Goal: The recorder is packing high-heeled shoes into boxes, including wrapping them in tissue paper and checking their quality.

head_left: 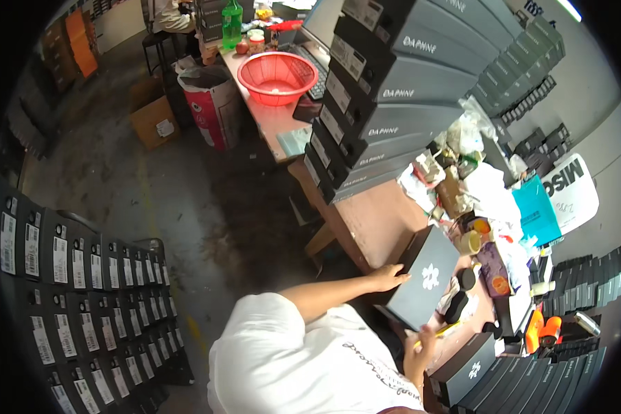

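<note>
Resting flat, the left hand (388, 277) steadied a dark box (424, 277); right fingers (421, 347) pinched a yellow pen (440, 332) at five o'clock. Tilted on the crowded counter (376, 219), the box probably risked sliding under pen pressure.

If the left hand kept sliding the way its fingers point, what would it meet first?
The left hand already rests on the dark grey box; straight on, it would probably cross the white flower emblem, though depth is unclear.
</note>
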The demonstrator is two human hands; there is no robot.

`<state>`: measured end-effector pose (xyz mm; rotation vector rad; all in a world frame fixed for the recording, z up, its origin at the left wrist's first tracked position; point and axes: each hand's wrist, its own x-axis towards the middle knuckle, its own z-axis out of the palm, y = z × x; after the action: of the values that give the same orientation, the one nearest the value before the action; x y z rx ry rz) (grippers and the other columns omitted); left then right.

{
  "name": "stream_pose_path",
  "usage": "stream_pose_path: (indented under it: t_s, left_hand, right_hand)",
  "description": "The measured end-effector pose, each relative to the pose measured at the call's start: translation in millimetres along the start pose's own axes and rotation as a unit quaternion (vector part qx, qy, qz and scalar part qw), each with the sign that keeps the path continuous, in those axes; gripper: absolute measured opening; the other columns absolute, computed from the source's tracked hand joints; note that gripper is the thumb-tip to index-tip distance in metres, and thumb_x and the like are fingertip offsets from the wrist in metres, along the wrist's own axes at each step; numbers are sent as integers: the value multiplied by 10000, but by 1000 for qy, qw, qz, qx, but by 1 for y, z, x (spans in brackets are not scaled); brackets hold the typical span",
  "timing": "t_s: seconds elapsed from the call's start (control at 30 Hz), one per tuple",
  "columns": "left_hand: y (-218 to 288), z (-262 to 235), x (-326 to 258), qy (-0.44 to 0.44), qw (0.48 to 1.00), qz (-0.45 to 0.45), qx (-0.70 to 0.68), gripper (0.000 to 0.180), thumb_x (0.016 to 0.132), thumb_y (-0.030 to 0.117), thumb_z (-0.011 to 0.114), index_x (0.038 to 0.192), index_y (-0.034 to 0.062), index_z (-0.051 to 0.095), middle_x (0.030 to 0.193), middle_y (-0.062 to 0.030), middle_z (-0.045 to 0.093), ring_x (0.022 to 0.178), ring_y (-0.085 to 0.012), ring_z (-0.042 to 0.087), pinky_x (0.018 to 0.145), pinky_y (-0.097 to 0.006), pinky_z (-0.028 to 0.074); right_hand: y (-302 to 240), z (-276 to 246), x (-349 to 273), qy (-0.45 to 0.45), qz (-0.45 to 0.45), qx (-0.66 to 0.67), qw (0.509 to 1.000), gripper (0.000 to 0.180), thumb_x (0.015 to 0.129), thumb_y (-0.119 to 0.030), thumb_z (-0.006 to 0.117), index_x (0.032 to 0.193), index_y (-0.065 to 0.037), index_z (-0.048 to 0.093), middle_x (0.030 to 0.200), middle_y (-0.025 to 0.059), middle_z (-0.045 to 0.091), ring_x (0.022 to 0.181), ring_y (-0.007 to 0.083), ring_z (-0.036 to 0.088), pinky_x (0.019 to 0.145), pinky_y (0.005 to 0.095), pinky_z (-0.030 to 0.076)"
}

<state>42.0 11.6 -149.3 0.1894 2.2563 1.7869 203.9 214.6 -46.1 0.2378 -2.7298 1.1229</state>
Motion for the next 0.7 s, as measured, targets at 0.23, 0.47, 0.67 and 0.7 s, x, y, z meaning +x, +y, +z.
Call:
stream_pose_path:
  t_s: [0.23, 0.47, 0.67, 0.7]
  left_hand:
    - [42, 18, -28, -30, 847, -103, -520, 679, 848, 392, 659, 1346, -2, 419, 1319, -134, 482, 1182, -199, 478, 999, -318, 381]
    - [73, -2, -14, 5, 943, 49, -329, 683, 910, 357, 594, 1407, -17, 312, 1455, -152, 333, 1353, -231, 300, 1110, -352, 240]
    - [100, -135, -8, -85, 984, 138, -74, 635, 935, 381, 511, 1394, -23, 341, 1465, -154, 331, 1354, -258, 316, 1107, -371, 251]
    - [97, -147, -4, -93, 984, 151, -3, 653, 900, 367, 577, 1380, -22, 367, 1454, -172, 346, 1347, -272, 332, 1097, -383, 274]
  right_hand:
    - [62, -11, 58, -49, 421, 395, 815, 470, 893, -309, 618, 1248, -52, 449, 1221, 122, 484, 1082, 296, 512, 801, 555, 503]
    - [24, -51, 69, 38, 312, 653, 689, 399, 894, -378, 579, 1192, -115, 534, 1150, 85, 605, 996, 241, 615, 774, 374, 534]
    - [-81, 29, 98, -137, 21, 224, 965, 380, 849, -144, 633, 1200, -30, 543, 1097, 124, 613, 972, 250, 605, 808, 359, 480]
    - [-91, 35, 101, -169, -120, 137, 969, 396, 841, -174, 646, 1194, -21, 549, 1101, 141, 610, 971, 285, 600, 822, 367, 471]
